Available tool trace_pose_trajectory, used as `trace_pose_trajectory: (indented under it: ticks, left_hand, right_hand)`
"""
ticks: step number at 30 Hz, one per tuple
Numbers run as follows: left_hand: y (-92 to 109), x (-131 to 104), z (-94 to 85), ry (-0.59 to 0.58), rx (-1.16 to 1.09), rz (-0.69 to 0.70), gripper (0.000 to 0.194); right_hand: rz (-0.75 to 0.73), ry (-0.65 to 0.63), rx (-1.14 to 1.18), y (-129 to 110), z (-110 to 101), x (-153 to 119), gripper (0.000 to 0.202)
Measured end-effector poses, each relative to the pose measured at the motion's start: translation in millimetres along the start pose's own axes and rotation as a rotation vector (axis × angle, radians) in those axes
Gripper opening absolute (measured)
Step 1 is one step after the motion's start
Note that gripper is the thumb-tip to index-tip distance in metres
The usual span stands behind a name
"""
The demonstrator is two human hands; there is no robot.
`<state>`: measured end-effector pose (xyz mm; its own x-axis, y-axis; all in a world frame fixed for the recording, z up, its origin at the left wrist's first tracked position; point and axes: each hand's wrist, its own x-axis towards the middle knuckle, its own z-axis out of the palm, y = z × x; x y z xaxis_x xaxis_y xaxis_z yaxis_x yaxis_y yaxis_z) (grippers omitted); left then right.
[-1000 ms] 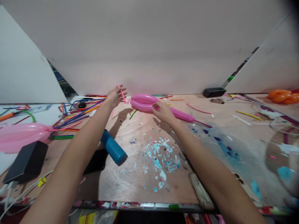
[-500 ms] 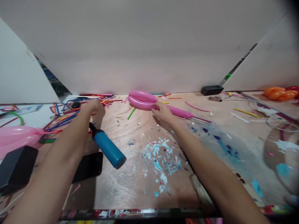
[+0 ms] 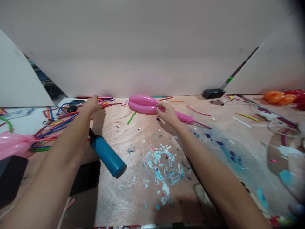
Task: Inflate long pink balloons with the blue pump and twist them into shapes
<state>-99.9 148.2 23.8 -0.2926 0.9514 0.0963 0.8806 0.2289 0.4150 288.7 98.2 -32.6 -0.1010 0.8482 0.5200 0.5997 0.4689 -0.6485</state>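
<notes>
A pink modelling balloon point(image 3: 143, 104), bent into a double loop with a long tail, lies near the back wall. At the pinch between loops and tail, my right hand point(image 3: 168, 114) has its thumb and fingers closed on it. The tail runs rightward from behind that hand and ends in a thin uninflated tip. My left hand point(image 3: 92, 105) is over the heap of uninflated balloons point(image 3: 108, 103) at the back left; its fingers are mostly hidden. Below its wrist lies a blue balloon pump point(image 3: 109, 156) with a black nozzle, touched by neither hand.
A dark phone point(image 3: 87, 178) and a black box point(image 3: 11, 178) lie under and beside my left arm. Light pink balloons point(image 3: 14, 144) are at the left edge, orange ones point(image 3: 278, 97) at the far right. A black block point(image 3: 213, 93) stands by the back wall. Blue flecks mark the tabletop.
My left hand has lifted slightly back and away from the heap's right part. My right hand stays at the balloon's pinch, its fingers more drawn together. The view has shifted slightly.
</notes>
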Motion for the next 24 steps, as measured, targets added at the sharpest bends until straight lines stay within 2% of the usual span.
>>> trace_pose_trajectory:
  ticks: [2, 4, 6, 8, 9, 11, 13, 15, 17, 19, 22, 24]
  left_hand:
    - [15, 8, -27.4, 0.013, -0.137, -0.080, 0.024]
    - [38, 12, -57.7, -0.042, -0.280, -0.077, 0.004]
    - [65, 6, -83.6, -0.133, -0.480, 0.017, 0.012]
    - [96, -12, -98.9, -0.282, -1.003, 0.196, 0.019]
    - [111, -25, -101.4, -0.304, -1.159, 0.258, 0.023]
    - [139, -55, -97.1, -0.362, -1.327, 0.287, 0.026]
    - [160, -85, -84.3, -0.396, -1.454, 0.277, 0.025]
    - [172, -107, -69.0, -0.441, -1.520, 0.270, 0.021]
    - [176, -121, -55.1, -0.445, -1.592, 0.247, 0.019]
    - [174, -128, -43.4, -0.449, -1.631, 0.214, 0.019]
    - [163, -127, -26.8, -0.455, -1.634, 0.166, 0.018]
    - [150, -118, -14.1, -0.402, -1.669, 0.093, 0.017]
  right_hand:
    - [0.083, 0.057, 0.116, -2, -8, 5, 0.022]
    - [0.194, 0.068, 0.239, -8, -16, 9, 0.023]
    - [0.277, 0.026, 0.350, -18, -23, 10, 0.028]
    - [0.278, -0.049, 0.450, -35, -27, 9, 0.042]
    - [0.244, -0.102, 0.487, -46, -28, 7, 0.053]
    - [0.147, -0.199, 0.530, -68, -26, 2, 0.075]
    - [0.054, -0.237, 0.499, -86, -21, -2, 0.080]
    - [0.017, -0.209, 0.413, -95, -14, -5, 0.057]
    - [0.087, -0.192, 0.409, -95, -10, -5, 0.034]
    - [0.241, -0.257, 0.624, -90, -12, -5, 0.035]
    - [0.373, -0.346, 1.155, -81, -26, -1, 0.047]
    - [0.380, -0.311, 1.383, -75, -37, 1, 0.032]
